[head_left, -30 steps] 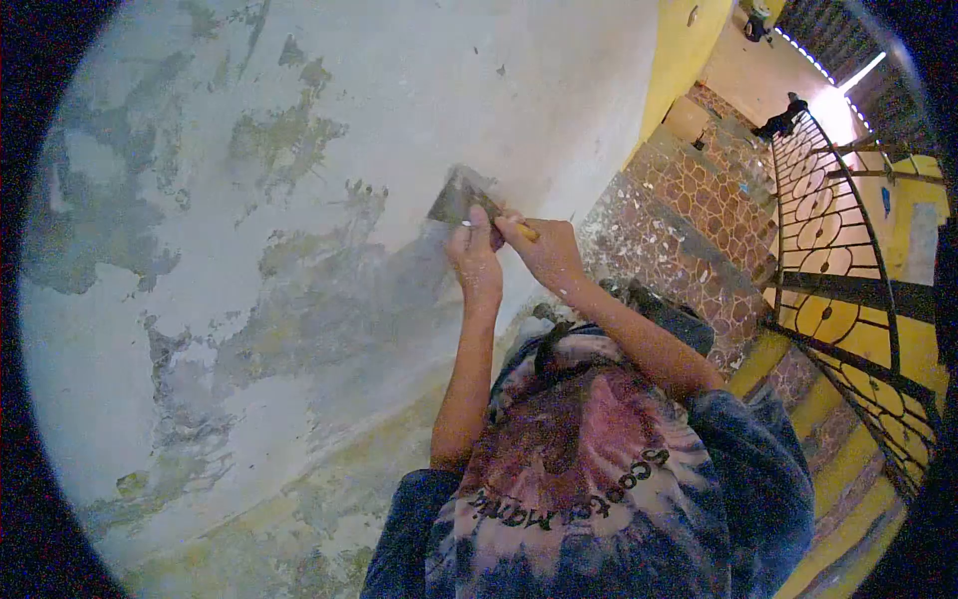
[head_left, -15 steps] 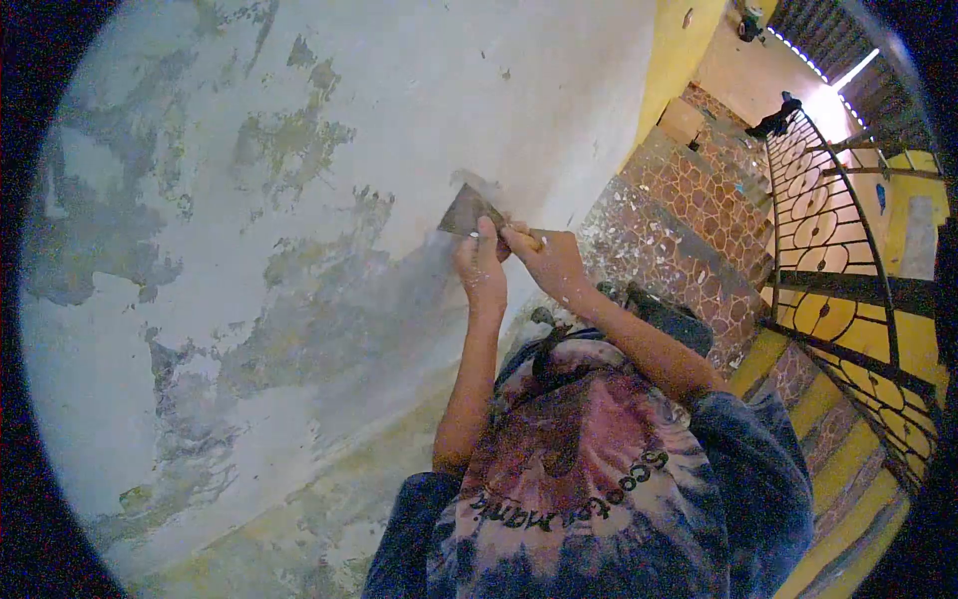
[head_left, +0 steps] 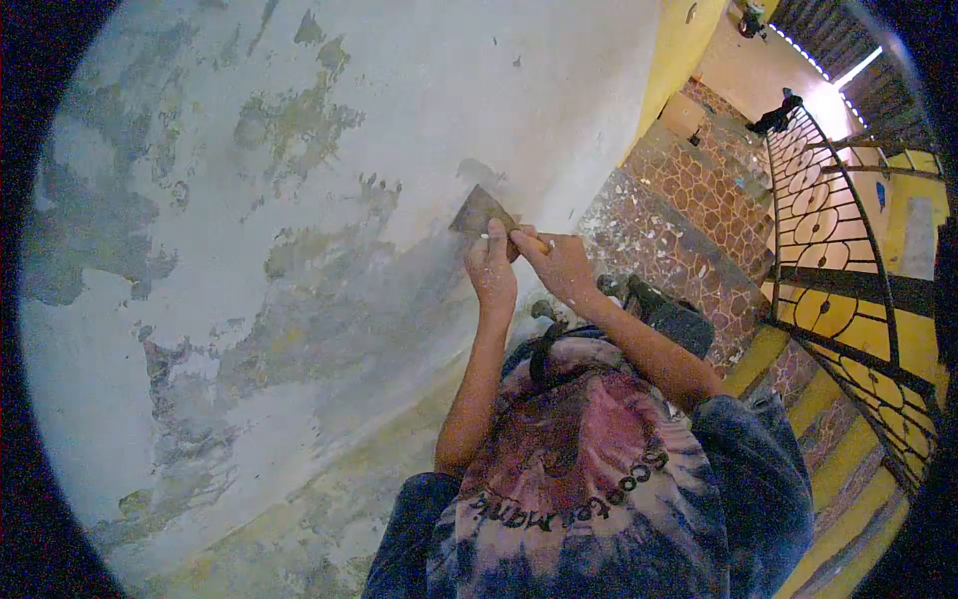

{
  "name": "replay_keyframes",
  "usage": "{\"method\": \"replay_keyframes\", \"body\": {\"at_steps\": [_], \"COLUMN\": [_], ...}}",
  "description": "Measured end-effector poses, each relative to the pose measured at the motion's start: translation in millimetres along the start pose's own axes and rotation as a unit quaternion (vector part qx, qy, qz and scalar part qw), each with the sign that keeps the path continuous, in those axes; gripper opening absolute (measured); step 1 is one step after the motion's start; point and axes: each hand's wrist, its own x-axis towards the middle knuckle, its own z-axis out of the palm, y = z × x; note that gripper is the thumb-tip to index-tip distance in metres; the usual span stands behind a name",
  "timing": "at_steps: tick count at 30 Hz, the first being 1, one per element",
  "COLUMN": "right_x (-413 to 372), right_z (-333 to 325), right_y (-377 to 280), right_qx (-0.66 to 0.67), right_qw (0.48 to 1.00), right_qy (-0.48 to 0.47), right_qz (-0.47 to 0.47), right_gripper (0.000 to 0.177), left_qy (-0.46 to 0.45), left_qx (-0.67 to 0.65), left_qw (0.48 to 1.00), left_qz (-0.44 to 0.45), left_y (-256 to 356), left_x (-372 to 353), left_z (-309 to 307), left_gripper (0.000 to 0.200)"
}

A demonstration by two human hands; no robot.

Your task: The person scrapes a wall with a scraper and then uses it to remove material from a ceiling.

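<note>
A scraper (head_left: pixel 476 212) with a flat, broad blade lies against the white wall (head_left: pixel 419 90), its edge pointing up and left. My right hand (head_left: pixel 561 266) is wrapped round its yellowish handle (head_left: pixel 541 244). My left hand (head_left: pixel 492 270) grips the scraper where the blade meets the handle, thumb pressed on the blade. Around the blade the wall has patchy grey and greenish areas (head_left: pixel 294 125) where the paint is gone. A small grey bare spot (head_left: pixel 481 175) shows just above the blade edge.
Paint flakes (head_left: pixel 649 225) litter the stone-patterned steps (head_left: pixel 714 225) to the right. A dark metal railing (head_left: pixel 833 230) runs along the stairs. Yellow-edged steps (head_left: pixel 838 469) lie at lower right. Dark cloth (head_left: pixel 776 115) hangs at the railing's far end.
The scraper and both hands have shifted slightly to the right in view, while the wall patches also moved a little with the camera. Both hands keep their grip.
</note>
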Motion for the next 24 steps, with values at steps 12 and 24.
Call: {"method": "replay_keyframes", "body": {"at_steps": [12,24], "right_x": [-11,0], "right_z": [-4,6], "right_y": [-24,-11], "right_qx": [-0.135,-0.045], "right_qw": [0.990,0.996], "right_qy": [-0.024,0.044], "right_qz": [0.033,-0.055], "right_gripper": [0.043,0.050], "left_qy": [-0.024,-0.028], "left_qx": [-0.013,0.076], "left_qw": [1.000,0.996], "left_qz": [0.009,0.027], "left_y": [34,42], "left_x": [-11,-2], "left_z": [-5,-5], "left_gripper": [0.042,0.044]}}
